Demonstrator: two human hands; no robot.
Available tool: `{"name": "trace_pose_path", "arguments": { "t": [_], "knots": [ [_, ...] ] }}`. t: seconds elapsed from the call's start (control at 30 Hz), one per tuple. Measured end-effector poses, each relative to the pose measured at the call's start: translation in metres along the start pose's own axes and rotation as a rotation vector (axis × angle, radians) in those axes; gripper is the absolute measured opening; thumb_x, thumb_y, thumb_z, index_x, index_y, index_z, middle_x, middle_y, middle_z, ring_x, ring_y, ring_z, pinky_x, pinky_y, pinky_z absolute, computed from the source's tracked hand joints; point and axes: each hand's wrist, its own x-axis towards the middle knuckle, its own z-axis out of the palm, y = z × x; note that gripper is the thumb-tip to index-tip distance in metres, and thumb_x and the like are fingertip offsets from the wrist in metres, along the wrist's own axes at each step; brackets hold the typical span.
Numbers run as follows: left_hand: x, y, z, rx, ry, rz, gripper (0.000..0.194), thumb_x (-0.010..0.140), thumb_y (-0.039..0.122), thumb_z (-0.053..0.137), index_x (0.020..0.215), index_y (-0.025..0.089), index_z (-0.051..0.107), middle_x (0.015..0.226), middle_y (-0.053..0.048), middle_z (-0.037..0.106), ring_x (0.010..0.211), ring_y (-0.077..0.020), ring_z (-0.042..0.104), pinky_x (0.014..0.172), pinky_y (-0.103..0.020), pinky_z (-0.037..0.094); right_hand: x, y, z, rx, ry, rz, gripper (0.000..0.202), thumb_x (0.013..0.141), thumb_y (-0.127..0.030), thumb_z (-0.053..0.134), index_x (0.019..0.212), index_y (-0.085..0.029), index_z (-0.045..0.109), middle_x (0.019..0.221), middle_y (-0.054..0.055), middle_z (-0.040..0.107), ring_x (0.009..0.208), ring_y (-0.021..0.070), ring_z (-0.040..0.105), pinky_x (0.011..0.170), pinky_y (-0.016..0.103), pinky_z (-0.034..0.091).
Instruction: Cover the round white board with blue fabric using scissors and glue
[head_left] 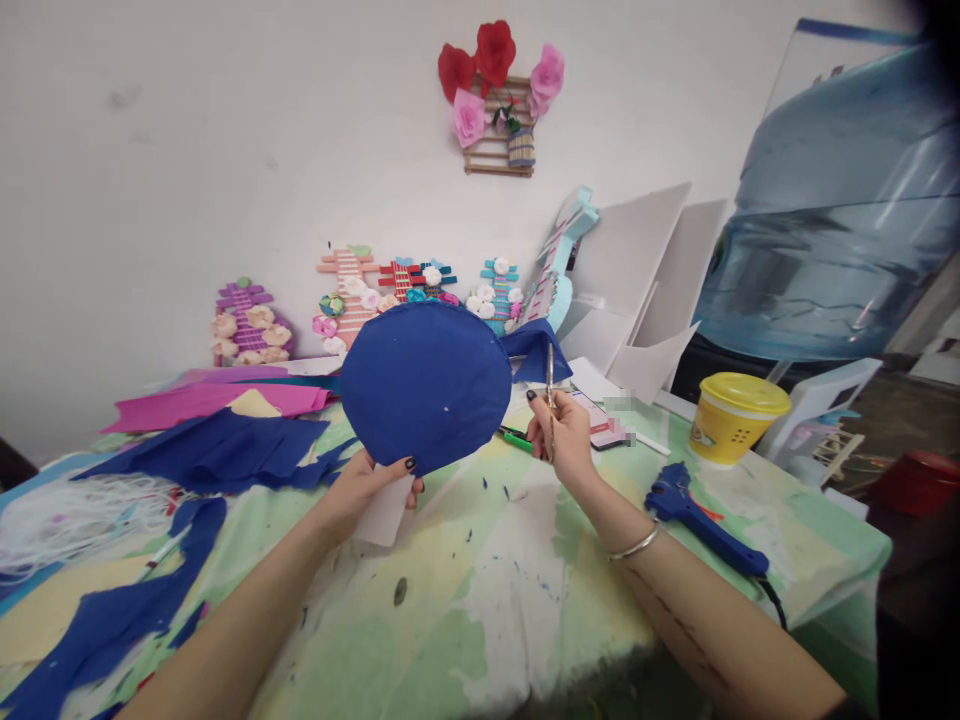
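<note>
My left hand (381, 487) grips the lower edge of a round, dark blue disc (426, 385), thumb in front and fingers behind. The disc is held upright above the table, facing me. A white paper-like tab (384, 508) hangs below it at that hand; whether it is joined to the disc I cannot tell. To the right, my right hand (561, 432) is closed around a slim pair of scissors (551, 385), points upward and apart from the disc. Behind the scissors shows a blue folded piece (534, 350).
Blue sheets (217, 445), pink sheets (217, 400) and white cord (82, 520) lie at left. A blue glue gun (705, 520), yellow tub (739, 415) and phone (600, 420) are at right. Flower-decorated crafts (349, 300) line the wall; a water bottle (840, 220) stands far right.
</note>
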Motion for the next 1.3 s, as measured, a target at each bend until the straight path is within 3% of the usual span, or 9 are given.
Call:
{"name": "trace_pose_path", "arguments": {
  "t": [0.23,0.4,0.67,0.77,0.87,0.93,1.07,1.17,1.3],
  "knots": [
    [-0.003,0.009,-0.010,0.045,-0.111,-0.056,0.025,0.070,0.034,0.073,0.073,0.015,0.058,0.066,-0.010,0.068,0.052,-0.0167,0.062,0.050,-0.026,0.048,-0.002,0.000,0.003,0.094,-0.137,0.030,0.033,0.073,-0.049,0.065,0.086,-0.021,0.052,0.041,-0.009,0.052,0.025,0.0073,0.038,0.025,0.017,0.022],
    [-0.005,0.009,-0.023,0.094,-0.169,-0.087,0.028,0.071,0.039,0.073,0.077,0.016,0.057,0.069,-0.012,0.069,0.054,-0.0188,0.064,0.051,-0.027,0.049,0.001,0.004,0.001,0.177,-0.206,0.060,0.031,0.071,-0.044,0.069,0.070,-0.020,0.050,0.043,-0.006,0.055,0.026,0.0049,0.035,0.026,0.017,0.019],
    [-0.012,0.014,-0.060,-0.343,-0.268,0.111,0.103,0.040,0.088,0.057,0.111,0.013,0.064,0.103,-0.020,0.068,0.082,-0.0370,0.066,0.076,-0.051,0.049,-0.003,0.004,0.007,0.343,-0.227,0.176,0.032,0.073,-0.044,0.064,0.062,-0.020,0.046,0.043,-0.006,0.052,0.029,0.0054,0.038,0.029,0.018,0.030],
    [-0.008,0.013,-0.049,-0.473,-0.246,0.230,0.096,0.040,0.088,0.057,0.105,0.017,0.065,0.107,-0.017,0.068,0.085,-0.0359,0.064,0.075,-0.051,0.049,-0.008,0.003,0.012,0.373,-0.250,0.229,0.033,0.075,-0.045,0.061,0.058,-0.020,0.048,0.040,-0.004,0.049,0.031,0.0066,0.040,0.032,0.019,0.035],
    [0.001,0.004,-0.019,-0.363,-0.266,0.198,0.068,0.048,0.066,0.076,0.098,0.022,0.064,0.093,-0.011,0.071,0.081,-0.0302,0.065,0.075,-0.047,0.050,-0.018,0.002,0.021,0.380,-0.282,0.268,0.030,0.075,-0.045,0.061,0.062,-0.020,0.049,0.038,-0.004,0.050,0.032,0.0082,0.043,0.033,0.019,0.035],
    [0.005,-0.004,0.004,-0.258,-0.175,0.156,0.043,0.062,0.045,0.079,0.094,0.020,0.065,0.085,-0.007,0.071,0.079,-0.0271,0.066,0.073,-0.042,0.053,-0.026,0.003,0.028,0.376,-0.310,0.286,0.029,0.074,-0.045,0.062,0.066,-0.020,0.049,0.039,-0.004,0.051,0.032,0.0088,0.045,0.032,0.018,0.034],
    [0.004,-0.009,0.034,-0.388,0.096,0.136,0.035,0.071,0.037,0.072,0.098,0.016,0.064,0.099,-0.009,0.070,0.080,-0.0250,0.067,0.067,-0.040,0.059,-0.037,0.009,0.039,0.312,-0.412,0.294,0.033,0.073,-0.049,0.064,0.079,-0.021,0.048,0.054,-0.002,0.063,0.035,0.0113,0.052,0.031,0.020,0.034],
    [0.002,0.001,0.030,-0.468,0.327,0.146,0.028,0.066,0.019,0.072,0.091,0.014,0.063,0.088,-0.005,0.072,0.061,-0.0184,0.066,0.045,-0.029,0.058,-0.036,0.014,0.036,0.072,-0.497,0.164,0.037,0.074,-0.055,0.061,0.082,-0.021,0.049,0.061,0.000,0.065,0.037,0.0108,0.051,0.035,0.021,0.034],
    [0.000,0.017,0.006,-0.462,0.367,0.069,0.014,0.068,0.013,0.064,0.081,0.010,0.062,0.064,-0.005,0.070,0.042,-0.0167,0.062,0.032,-0.024,0.052,-0.026,0.012,0.018,-0.410,-0.438,-0.257,0.042,0.069,-0.055,0.069,0.067,-0.021,0.046,0.054,-0.003,0.055,0.047,0.0105,0.048,0.048,0.023,0.034]
  ]
}}
